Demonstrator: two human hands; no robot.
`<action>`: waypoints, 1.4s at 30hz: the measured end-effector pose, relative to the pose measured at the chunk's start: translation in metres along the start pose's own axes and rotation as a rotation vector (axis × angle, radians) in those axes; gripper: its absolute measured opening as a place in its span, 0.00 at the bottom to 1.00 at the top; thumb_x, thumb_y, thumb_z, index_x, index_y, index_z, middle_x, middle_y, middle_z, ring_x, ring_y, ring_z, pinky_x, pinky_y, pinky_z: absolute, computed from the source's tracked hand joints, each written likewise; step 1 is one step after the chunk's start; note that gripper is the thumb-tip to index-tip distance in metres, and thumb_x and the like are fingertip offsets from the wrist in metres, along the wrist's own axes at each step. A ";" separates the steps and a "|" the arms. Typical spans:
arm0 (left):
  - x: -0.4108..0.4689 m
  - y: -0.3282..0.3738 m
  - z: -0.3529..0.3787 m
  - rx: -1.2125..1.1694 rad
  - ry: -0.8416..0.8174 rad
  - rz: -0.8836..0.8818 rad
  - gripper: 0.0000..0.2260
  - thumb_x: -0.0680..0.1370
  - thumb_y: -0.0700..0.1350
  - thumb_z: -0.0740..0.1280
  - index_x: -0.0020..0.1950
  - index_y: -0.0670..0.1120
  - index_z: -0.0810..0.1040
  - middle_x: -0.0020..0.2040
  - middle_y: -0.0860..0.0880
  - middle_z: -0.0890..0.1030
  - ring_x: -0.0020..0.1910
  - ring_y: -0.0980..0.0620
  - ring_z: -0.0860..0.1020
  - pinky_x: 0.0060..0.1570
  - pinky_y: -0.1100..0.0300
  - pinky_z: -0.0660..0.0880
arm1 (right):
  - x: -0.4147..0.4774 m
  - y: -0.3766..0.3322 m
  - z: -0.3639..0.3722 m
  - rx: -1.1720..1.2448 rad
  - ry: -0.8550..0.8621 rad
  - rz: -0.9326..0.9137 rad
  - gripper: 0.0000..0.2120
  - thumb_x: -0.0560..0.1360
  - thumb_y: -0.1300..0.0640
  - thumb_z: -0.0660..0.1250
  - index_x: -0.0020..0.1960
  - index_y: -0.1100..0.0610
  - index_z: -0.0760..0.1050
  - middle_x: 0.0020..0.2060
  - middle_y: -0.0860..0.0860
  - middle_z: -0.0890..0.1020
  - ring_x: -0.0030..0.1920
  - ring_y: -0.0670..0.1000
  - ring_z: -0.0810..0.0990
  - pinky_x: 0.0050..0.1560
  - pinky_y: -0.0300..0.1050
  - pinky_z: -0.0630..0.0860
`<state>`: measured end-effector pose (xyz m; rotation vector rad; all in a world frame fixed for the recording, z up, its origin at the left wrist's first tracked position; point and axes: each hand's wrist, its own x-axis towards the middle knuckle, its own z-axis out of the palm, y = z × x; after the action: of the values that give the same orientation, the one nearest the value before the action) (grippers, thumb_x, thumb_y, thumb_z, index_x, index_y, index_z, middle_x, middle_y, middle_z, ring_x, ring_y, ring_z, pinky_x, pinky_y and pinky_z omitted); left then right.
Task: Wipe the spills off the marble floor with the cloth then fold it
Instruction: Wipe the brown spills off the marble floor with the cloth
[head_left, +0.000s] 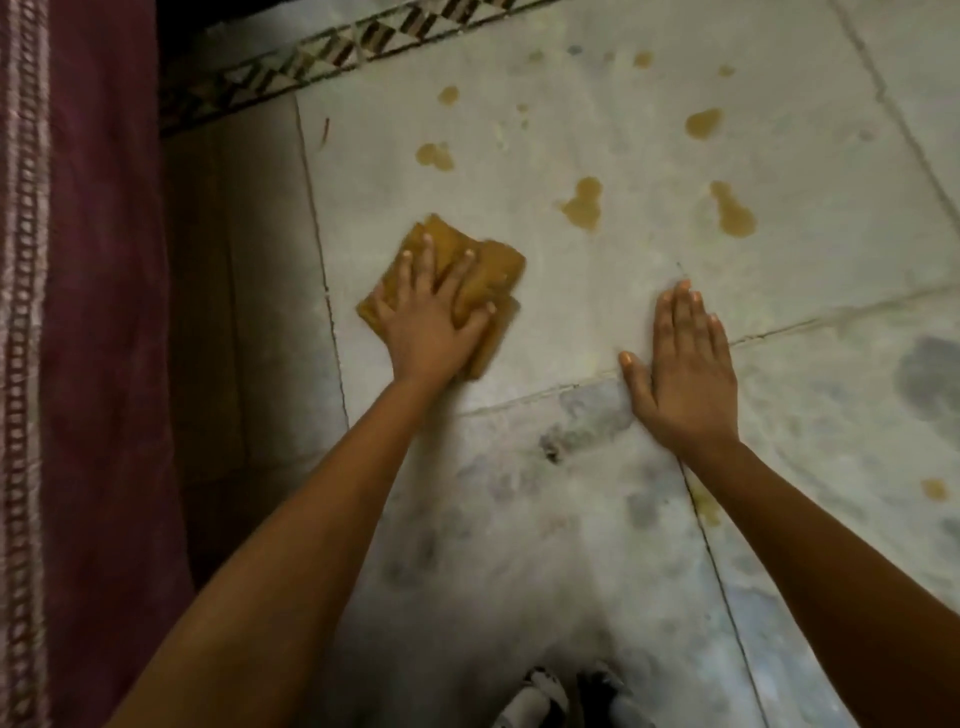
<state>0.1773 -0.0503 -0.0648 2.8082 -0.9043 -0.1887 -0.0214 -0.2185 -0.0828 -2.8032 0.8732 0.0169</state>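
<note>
A folded brown-yellow cloth (496, 270) lies flat on the pale marble floor (597, 312) at centre left. My left hand (434, 322) presses down on it with spread, straight fingers. My right hand (685, 364) rests flat on the bare floor to the right, palm down, holding nothing. Several brownish spills dot the marble beyond the cloth: one (435, 156) just above it, one (584, 203) at centre, one (731, 210) further right and one (704, 123) higher up. A small spill (935, 488) lies at the far right edge.
A dark red fabric with a patterned border (78, 338) hangs along the left side. A patterned inlay strip (311, 57) runs across the floor at the top left. Dark veins and tile joints (717, 545) mark the marble. Something black and white (550, 696) shows at the bottom edge.
</note>
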 end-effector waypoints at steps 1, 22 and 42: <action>-0.015 0.002 0.001 0.005 -0.022 0.114 0.27 0.75 0.64 0.56 0.73 0.61 0.60 0.78 0.48 0.52 0.76 0.44 0.50 0.67 0.44 0.47 | 0.000 0.000 -0.002 0.005 -0.004 -0.002 0.34 0.78 0.42 0.44 0.76 0.63 0.48 0.76 0.61 0.52 0.76 0.56 0.50 0.74 0.47 0.43; -0.028 -0.040 -0.014 0.058 -0.134 0.316 0.28 0.73 0.62 0.52 0.74 0.59 0.59 0.77 0.47 0.55 0.74 0.39 0.54 0.68 0.37 0.49 | 0.001 0.001 -0.002 0.033 -0.017 0.012 0.34 0.78 0.42 0.46 0.76 0.64 0.50 0.76 0.60 0.53 0.76 0.56 0.51 0.75 0.50 0.46; 0.035 0.040 0.005 0.143 -0.158 0.439 0.30 0.72 0.66 0.50 0.74 0.61 0.58 0.78 0.48 0.52 0.75 0.41 0.50 0.68 0.38 0.46 | -0.006 0.099 -0.024 0.050 0.016 0.172 0.33 0.78 0.41 0.45 0.77 0.57 0.50 0.76 0.55 0.54 0.76 0.52 0.52 0.75 0.50 0.46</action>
<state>0.1820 -0.1040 -0.0633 2.6589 -1.5986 -0.2921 -0.0828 -0.2995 -0.0781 -2.6779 1.0996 -0.0022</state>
